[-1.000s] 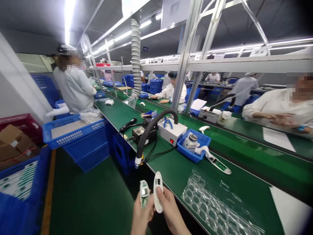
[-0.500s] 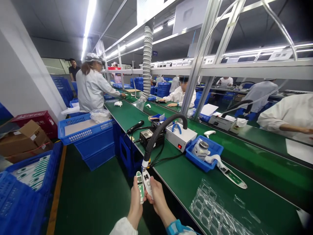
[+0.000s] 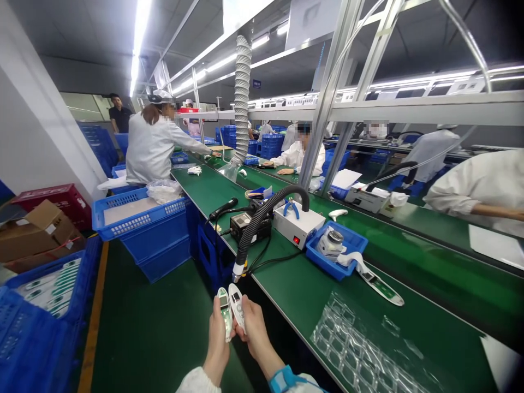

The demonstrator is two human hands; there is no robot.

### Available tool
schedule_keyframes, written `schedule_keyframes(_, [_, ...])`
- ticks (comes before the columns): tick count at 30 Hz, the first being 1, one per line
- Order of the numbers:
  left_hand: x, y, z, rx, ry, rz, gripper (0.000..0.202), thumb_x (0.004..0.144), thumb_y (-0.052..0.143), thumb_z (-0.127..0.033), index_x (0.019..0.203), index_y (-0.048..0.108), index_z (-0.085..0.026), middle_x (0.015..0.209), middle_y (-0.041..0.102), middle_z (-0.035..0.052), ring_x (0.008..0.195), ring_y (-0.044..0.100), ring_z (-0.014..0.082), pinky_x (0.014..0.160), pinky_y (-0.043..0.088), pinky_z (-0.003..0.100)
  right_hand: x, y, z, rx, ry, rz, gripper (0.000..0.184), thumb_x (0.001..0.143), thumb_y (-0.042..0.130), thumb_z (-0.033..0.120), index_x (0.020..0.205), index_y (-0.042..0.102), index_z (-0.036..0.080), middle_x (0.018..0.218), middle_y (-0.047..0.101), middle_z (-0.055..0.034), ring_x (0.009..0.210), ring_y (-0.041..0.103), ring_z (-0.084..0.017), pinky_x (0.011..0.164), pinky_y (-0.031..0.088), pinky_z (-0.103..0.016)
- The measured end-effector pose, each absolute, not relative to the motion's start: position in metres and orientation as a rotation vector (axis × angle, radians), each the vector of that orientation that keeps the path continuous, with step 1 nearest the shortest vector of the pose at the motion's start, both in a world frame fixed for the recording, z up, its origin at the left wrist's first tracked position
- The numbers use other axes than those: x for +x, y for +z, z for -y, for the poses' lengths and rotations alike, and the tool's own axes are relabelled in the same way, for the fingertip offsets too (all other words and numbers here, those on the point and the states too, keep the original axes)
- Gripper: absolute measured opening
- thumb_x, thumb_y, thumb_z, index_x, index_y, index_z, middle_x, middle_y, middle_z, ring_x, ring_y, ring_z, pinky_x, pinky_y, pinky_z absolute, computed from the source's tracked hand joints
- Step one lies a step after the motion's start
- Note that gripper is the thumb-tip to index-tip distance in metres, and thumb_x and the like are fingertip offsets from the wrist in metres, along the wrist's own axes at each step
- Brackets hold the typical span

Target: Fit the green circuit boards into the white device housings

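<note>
My left hand [image 3: 218,333] is closed on a white housing half with a green circuit board [image 3: 224,315] and a small grey display. Beside it, my right hand [image 3: 254,327] grips a white cover [image 3: 236,307] that has a dark window and several button shapes. The two halves are upright, close together and tilted slightly apart at the top. Just above them is the nozzle of a black corrugated hose [image 3: 245,240], apart from both pieces. That hose curves over from a white box [image 3: 297,225] with a red lit switch and blue pliers [image 3: 291,207] on top.
A blue tray [image 3: 311,256] holds a white device, and a white handle with an exposed board [image 3: 379,286] leans out of it. Clear plastic blister trays [image 3: 347,344] lie at the bench's near side. Blue crates [image 3: 155,251] stand at the left; co-workers sit along the line.
Both hands and the two halves have moved slightly left in view, and the cover now sits farther from the hose nozzle. The view has shifted a little. Both grips remain closed.
</note>
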State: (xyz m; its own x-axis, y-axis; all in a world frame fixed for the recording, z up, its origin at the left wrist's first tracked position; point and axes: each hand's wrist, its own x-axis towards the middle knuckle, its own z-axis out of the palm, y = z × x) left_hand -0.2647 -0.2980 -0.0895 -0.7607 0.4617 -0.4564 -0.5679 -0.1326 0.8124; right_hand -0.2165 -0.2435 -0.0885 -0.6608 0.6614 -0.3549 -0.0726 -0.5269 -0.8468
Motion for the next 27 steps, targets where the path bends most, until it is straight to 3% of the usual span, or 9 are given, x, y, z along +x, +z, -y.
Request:
schedule_keyframes(5, [-0.266,-0.089,0.282,-0.108,1.96,-1.398,0.055,0.072,0.054,-0.069,0.069,0.057,-0.015,0.044,0.049,-0.0045,0.034,0.041,0.0067,0.033,0.028,0.016,-0.182,-0.084,0.23,-0.938,2.222,1.107,0.064,0.062,0.058,0.077,0.065,0.056,0.014,0.044,0.059,-0.0007,0.026,0.04,-0.005,0.026,0.014,-0.015])
schedule_keyframes(8, [-0.261,-0.083,0.29,-0.092,1.94,-1.369,0.053,0.073,0.056,-0.067,0.078,0.058,-0.014,0.053,0.051,-0.0042,0.037,0.04,0.0053,0.033,0.028,0.016,-0.155,-0.074,0.233,-0.859,2.31,1.001,0.061,0.065,0.063,0.072,0.069,0.062,0.011,0.054,0.065,-0.005,0.033,0.047,-0.007,0.03,0.027,-0.016])
schedule_keyframes(13, [-0.233,-0.065,0.316,-0.041,1.838,-1.28,0.047,0.077,0.058,-0.061,0.088,0.061,-0.015,0.067,0.056,-0.0012,0.045,0.044,0.0063,0.037,0.029,0.017,-0.111,-0.05,0.25,-0.737,2.456,0.715,0.052,0.068,0.072,0.059,0.08,0.07,0.008,0.071,0.07,-0.01,0.06,0.063,-0.016,0.052,0.046,-0.023])
schedule_keyframes(20, [-0.206,-0.04,0.324,-0.046,1.683,-1.135,0.046,0.08,0.054,-0.059,0.084,0.063,-0.014,0.056,0.052,-0.0008,0.048,0.048,0.0103,0.046,0.039,0.022,-0.084,-0.039,0.259,-0.614,2.509,0.645,0.041,0.075,0.071,0.049,0.086,0.073,0.009,0.081,0.071,-0.0124,0.067,0.062,-0.017,0.06,0.048,-0.026])
schedule_keyframes(27, [-0.197,-0.017,0.325,-0.042,1.735,-1.152,0.044,0.079,0.062,-0.051,0.105,0.063,-0.016,0.075,0.06,0.0018,0.061,0.054,0.012,0.056,0.046,0.024,-0.077,-0.038,0.259,-0.527,2.495,0.63,0.041,0.078,0.068,0.047,0.089,0.074,0.008,0.089,0.072,-0.0148,0.08,0.065,-0.022,0.079,0.048,-0.033])
